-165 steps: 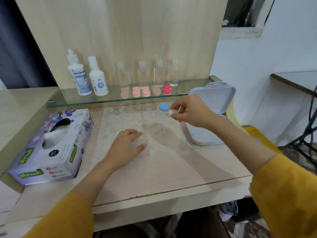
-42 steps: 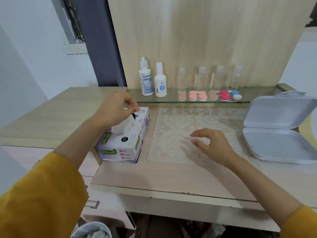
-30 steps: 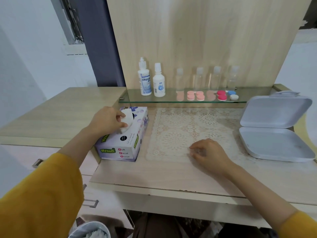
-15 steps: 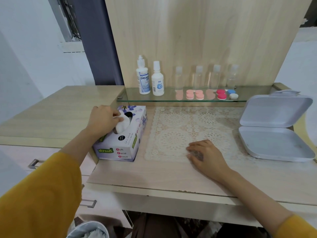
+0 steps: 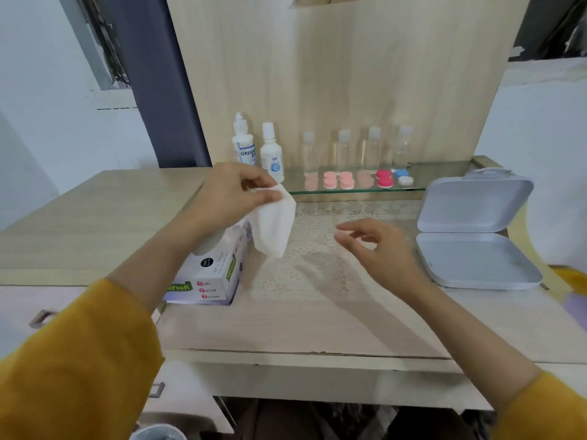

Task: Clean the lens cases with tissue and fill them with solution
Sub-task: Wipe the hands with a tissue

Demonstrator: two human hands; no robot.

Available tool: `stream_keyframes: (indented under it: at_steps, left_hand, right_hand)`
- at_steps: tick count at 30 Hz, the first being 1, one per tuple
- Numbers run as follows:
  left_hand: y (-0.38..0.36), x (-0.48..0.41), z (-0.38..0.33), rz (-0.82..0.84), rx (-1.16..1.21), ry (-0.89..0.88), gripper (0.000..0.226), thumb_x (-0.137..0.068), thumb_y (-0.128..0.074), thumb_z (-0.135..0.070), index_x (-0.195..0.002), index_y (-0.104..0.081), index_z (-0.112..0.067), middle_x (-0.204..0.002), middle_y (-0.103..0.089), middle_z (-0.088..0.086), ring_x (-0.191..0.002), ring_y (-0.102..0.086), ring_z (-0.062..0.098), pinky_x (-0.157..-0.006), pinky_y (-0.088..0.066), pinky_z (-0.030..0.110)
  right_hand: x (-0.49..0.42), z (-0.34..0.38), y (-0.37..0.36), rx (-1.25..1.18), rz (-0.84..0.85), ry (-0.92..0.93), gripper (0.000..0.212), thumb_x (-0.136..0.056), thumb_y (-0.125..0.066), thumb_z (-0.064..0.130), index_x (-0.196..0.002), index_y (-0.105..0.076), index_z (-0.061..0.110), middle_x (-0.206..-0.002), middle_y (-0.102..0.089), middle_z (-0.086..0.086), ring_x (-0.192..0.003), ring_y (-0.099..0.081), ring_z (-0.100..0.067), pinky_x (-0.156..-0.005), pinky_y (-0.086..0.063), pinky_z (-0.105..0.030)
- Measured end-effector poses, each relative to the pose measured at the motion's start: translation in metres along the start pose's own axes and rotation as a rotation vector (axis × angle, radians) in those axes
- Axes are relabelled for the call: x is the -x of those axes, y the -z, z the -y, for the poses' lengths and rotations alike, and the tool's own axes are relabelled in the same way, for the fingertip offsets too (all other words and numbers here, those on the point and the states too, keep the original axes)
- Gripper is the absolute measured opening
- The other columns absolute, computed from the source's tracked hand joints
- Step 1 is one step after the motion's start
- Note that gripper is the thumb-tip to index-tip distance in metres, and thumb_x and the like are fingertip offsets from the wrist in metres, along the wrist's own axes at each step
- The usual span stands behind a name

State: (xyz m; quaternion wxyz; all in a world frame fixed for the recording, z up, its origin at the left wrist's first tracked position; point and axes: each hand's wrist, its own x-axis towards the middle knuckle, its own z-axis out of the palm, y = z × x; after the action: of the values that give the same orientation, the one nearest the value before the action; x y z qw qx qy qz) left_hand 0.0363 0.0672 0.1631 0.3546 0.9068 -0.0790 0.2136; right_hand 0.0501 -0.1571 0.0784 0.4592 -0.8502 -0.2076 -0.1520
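Head view: left hand (image 5: 228, 198) pinches the tissue (image 5: 274, 227) by its top edge, centre-left; it looks light, limp and easily torn. Right hand (image 5: 378, 249) hovers loosely curled, empty.

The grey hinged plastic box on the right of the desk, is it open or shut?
Open. The grey hinged plastic box has its lid raised behind the base, baring the inside.

The left hand (image 5: 230, 195) pinches a white tissue (image 5: 274, 227) above the tissue box (image 5: 211, 274); the right hand (image 5: 378, 249) hovers, fingers loosely curled, over the lace mat (image 5: 317, 274), lens cases (image 5: 359, 179) on the far glass shelf (image 5: 444, 176)
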Motion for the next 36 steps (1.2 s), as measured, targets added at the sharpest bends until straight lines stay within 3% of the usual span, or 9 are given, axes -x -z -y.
stream_keyframes:
  at_steps: [2, 5, 10, 15, 17, 23, 28, 32, 36]
  left_hand:
    - [-0.019, 0.01, -0.007, -0.017, 0.079, 0.004, 0.008, -0.075, -0.074, -0.015, -0.077, -0.068, -0.018, -0.072, -0.062, -0.012, -0.061, -0.053, -0.01, -0.06, -0.039, 0.002]
    - [-0.048, 0.022, -0.014, -0.03, 0.131, -0.048, 0.009, -0.073, -0.076, -0.01, -0.076, -0.068, -0.014, -0.068, -0.061, -0.013, -0.06, -0.053, -0.01, -0.061, -0.039, 0.004]
    - [-0.074, 0.038, -0.009, -0.024, 0.16, -0.109, 0.024, -0.069, -0.079, -0.016, -0.065, -0.06, -0.03, -0.092, -0.063, -0.018, -0.09, -0.057, -0.004, -0.076, -0.041, 0.01]
    - [-0.08, 0.047, -0.003, 0.152, 0.244, -0.035, 0.012, -0.077, -0.071, -0.024, -0.073, -0.06, -0.022, -0.115, -0.056, -0.02, -0.113, -0.05, -0.003, -0.099, -0.034, 0.017]
    - [-0.081, 0.047, -0.003, 0.157, 0.412, 0.07, 0.004, -0.083, -0.063, -0.026, -0.086, -0.06, -0.025, -0.116, -0.058, -0.013, -0.11, -0.055, 0.005, -0.097, -0.041, 0.025]
    - [-0.076, 0.046, -0.004, 0.293, 0.635, 0.299, 0.057, -0.074, -0.059, -0.041, -0.127, -0.046, -0.023, -0.105, -0.064, 0.009, -0.081, -0.066, 0.012, -0.072, -0.057, 0.029]
    - [-0.076, 0.047, 0.003, 0.307, 0.561, 0.265, 0.044, -0.073, -0.073, -0.008, -0.115, -0.059, -0.016, -0.082, -0.066, 0.003, -0.075, -0.064, 0.01, -0.072, -0.051, 0.017]
    - [-0.07, 0.045, 0.008, 0.319, 0.451, 0.239, 0.035, -0.064, -0.08, -0.008, -0.092, -0.068, -0.024, -0.08, -0.064, -0.001, -0.068, -0.058, 0.006, -0.069, -0.048, 0.014]
    - [-0.071, 0.042, 0.007, 0.277, 0.258, 0.112, 0.012, -0.068, -0.08, -0.018, -0.067, -0.07, -0.025, -0.082, -0.066, 0.003, -0.068, -0.055, 0.015, -0.065, -0.044, 0.021]
  right_hand:
    - [0.002, 0.018, 0.007, -0.093, 0.0, -0.061, 0.025, -0.079, -0.065, 0.041, -0.093, -0.071, 0.021, -0.083, -0.063, 0.02, -0.074, -0.058, 0.009, -0.07, -0.044, -0.005]
    - [0.009, 0.024, 0.0, -0.146, -0.01, -0.133, 0.042, -0.064, -0.071, 0.054, -0.088, -0.072, 0.019, -0.083, -0.067, 0.013, -0.074, -0.061, 0.002, -0.068, -0.046, -0.011]
    - [0.017, 0.006, -0.006, -0.133, -0.074, -0.099, 0.009, -0.071, -0.076, 0.011, -0.071, -0.069, 0.016, -0.071, -0.061, 0.013, -0.071, -0.06, -0.011, -0.071, -0.049, -0.026]
    - [0.02, 0.001, 0.002, -0.142, 0.022, -0.098, 0.007, -0.079, -0.067, 0.003, -0.079, -0.07, 0.009, -0.071, -0.06, 0.014, -0.067, -0.057, -0.001, -0.068, -0.047, -0.014]
    - [0.02, 0.001, 0.006, -0.125, 0.06, -0.061, 0.011, -0.081, -0.063, 0.0, -0.081, -0.069, 0.01, -0.071, -0.06, 0.014, -0.065, -0.055, 0.002, -0.067, -0.044, -0.009]
    - [0.017, -0.001, 0.013, -0.008, 0.126, 0.018, 0.025, -0.085, -0.056, -0.006, -0.089, -0.074, 0.011, -0.081, -0.059, 0.0, -0.082, -0.057, -0.018, -0.077, -0.044, -0.016]
    - [0.016, -0.003, 0.017, 0.069, 0.171, 0.007, 0.03, -0.086, -0.055, 0.0, -0.099, -0.071, 0.022, -0.085, -0.062, 0.0, -0.085, -0.056, -0.016, -0.083, -0.044, -0.023]
    - [0.013, -0.004, 0.022, 0.092, 0.147, -0.009, 0.021, -0.086, -0.059, 0.002, -0.1, -0.07, 0.013, -0.071, -0.055, 0.011, -0.076, -0.056, -0.017, -0.08, -0.046, -0.026]
    - [0.008, -0.003, 0.023, 0.148, 0.155, 0.004, 0.011, -0.088, -0.057, 0.008, -0.086, -0.067, 0.005, -0.082, -0.061, -0.001, -0.08, -0.056, -0.021, -0.078, -0.046, -0.031]
